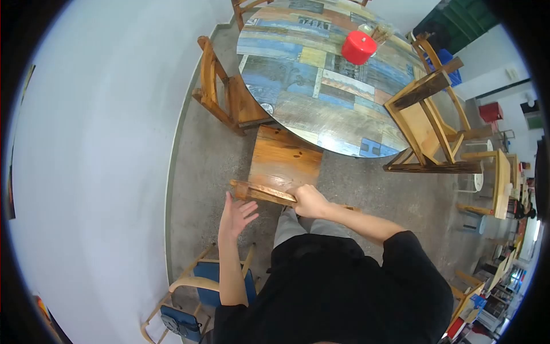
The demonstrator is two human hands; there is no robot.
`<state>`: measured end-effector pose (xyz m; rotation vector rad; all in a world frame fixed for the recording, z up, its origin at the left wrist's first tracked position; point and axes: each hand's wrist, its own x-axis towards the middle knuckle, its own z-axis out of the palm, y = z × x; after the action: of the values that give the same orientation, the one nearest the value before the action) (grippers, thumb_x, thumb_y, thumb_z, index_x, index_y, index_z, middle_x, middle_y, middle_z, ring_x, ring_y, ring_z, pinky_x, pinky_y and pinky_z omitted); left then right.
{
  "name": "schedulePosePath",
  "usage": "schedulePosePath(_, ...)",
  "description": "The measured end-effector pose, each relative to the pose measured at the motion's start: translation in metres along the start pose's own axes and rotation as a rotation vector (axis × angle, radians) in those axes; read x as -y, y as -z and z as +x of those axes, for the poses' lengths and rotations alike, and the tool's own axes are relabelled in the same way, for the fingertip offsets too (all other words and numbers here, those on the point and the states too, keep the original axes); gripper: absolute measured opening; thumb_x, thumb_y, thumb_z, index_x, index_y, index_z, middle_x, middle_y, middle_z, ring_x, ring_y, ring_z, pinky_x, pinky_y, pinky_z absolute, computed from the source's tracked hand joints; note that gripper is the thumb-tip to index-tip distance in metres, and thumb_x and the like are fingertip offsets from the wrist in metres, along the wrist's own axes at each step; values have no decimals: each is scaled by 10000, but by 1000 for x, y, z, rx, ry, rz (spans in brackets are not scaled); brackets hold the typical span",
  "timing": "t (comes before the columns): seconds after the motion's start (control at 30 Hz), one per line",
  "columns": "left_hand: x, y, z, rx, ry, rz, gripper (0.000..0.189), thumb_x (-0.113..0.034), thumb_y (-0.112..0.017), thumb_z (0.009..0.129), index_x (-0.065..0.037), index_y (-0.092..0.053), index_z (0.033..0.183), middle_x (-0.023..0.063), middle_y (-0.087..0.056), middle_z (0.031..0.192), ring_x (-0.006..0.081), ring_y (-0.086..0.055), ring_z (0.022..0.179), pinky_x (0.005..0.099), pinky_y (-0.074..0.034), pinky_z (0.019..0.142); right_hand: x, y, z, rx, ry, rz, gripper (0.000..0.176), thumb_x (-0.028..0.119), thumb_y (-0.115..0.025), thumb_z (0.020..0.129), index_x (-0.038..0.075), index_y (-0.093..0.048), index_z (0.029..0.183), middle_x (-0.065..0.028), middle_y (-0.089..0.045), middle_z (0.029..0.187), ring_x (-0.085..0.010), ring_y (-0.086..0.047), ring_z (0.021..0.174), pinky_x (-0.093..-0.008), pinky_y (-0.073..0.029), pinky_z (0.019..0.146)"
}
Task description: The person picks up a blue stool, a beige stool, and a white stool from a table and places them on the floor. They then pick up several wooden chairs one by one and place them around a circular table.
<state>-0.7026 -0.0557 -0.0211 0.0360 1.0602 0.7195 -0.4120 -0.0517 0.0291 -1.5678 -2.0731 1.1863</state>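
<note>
Ahead, a large round table with a patchwork top of blue, yellow and brown planks (pixel 298 80) fills the upper view. A brown wooden chair with a flat seat (pixel 285 160) is pushed against its near edge, directly in front of the person. The right hand (pixel 309 200) is clenched round the chair's top rail. The left hand (pixel 236 217), fingers spread and holding nothing, hovers just beside the rail's left end. A small red cylindrical container (pixel 358 47) stands on the table's far side.

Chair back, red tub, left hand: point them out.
Chair back (pixel 263 191), head view, top rail near its left end.
Red tub (pixel 358 46), head view, its top.
Left hand (pixel 235 218), head view, middle of the hand.
</note>
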Motion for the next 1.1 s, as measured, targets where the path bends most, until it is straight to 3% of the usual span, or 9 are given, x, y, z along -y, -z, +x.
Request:
schedulePosePath(0.07,-3,-34,-1,35,138,-223,1030,-532,-649,872,70,-84,1489,335,-249,1470,423,-331,1365,580,-323,1095,-22,-3,-11,33,-80,-85,308,20,-609,729,4,-687,1027,-251,-671,868,-428,-647,843,-481,-523,767)
schedulePosePath(0.17,11,-60,26,-33,245,-192,925,-517,-667,845,40,-251,1455,290,-218,1486,449,-280,1377,625,-304,1092,-41,5,-29,125,-132,-204,303,25,-617,724,6,-692,1017,-243,-674,882,-417,-651,840,-482,-524,766)
schedulePosePath(0.2,6,-86,22,-156,306,-245,752,-343,-662,832,41,-326,1384,280,-302,1423,454,-313,1349,599,-313,1104,-43,12,-35,141,-124,-215,300,26,-620,721,6,-693,1012,-240,-675,889,-413,-652,842,-482,-524,767)
schedulePosePath(0.33,41,-71,74,44,387,-336,651,-183,-607,772,58,-351,1319,299,-282,1401,462,-346,1295,576,-337,1102,-67,29,-54,91,-67,-158,257,-17,-588,650,-26,-659,897,-269,-650,840,-444,-633,857,-505,-513,761)
schedulePosePath(0.67,77,-106,158,147,499,-348,681,-199,-645,765,61,-327,1309,299,-290,1349,490,-282,1269,515,-407,1052,-114,55,-73,-14,-182,-195,289,-4,-602,672,-5,-652,958,-247,-661,897,-429,-637,883,-500,-509,785)
schedulePosePath(0.73,79,-115,174,169,479,-307,674,-189,-647,761,55,-330,1303,296,-305,1341,480,-304,1263,516,-407,1053,-124,61,-70,-42,-193,-229,336,34,-619,718,22,-654,1052,-247,-666,884,-430,-640,873,-506,-509,781)
schedulePosePath(0.87,89,-130,202,154,413,-256,660,-171,-643,754,55,-331,1290,282,-349,1319,449,-383,1232,533,-400,1062,-164,47,-64,-28,-299,-281,353,32,-608,713,37,-651,1064,-248,-665,862,-418,-648,858,-510,-512,763)
schedulePosePath(1.0,96,-126,219,123,373,-252,474,-161,-637,768,33,-447,1156,206,-492,1191,367,-534,1099,522,-471,1008,-174,26,-60,-72,-379,-262,314,30,-602,717,36,-650,1027,-235,-678,868,-404,-664,859,-501,-529,761)
schedulePosePath(1.1,94,-110,234,85,327,-252,447,-166,-650,759,19,-461,1120,197,-503,1170,361,-535,1100,520,-475,1004,-180,13,-47,-96,-381,-280,306,50,-603,730,57,-655,1031,-219,-689,872,-395,-675,838,-489,-544,743)
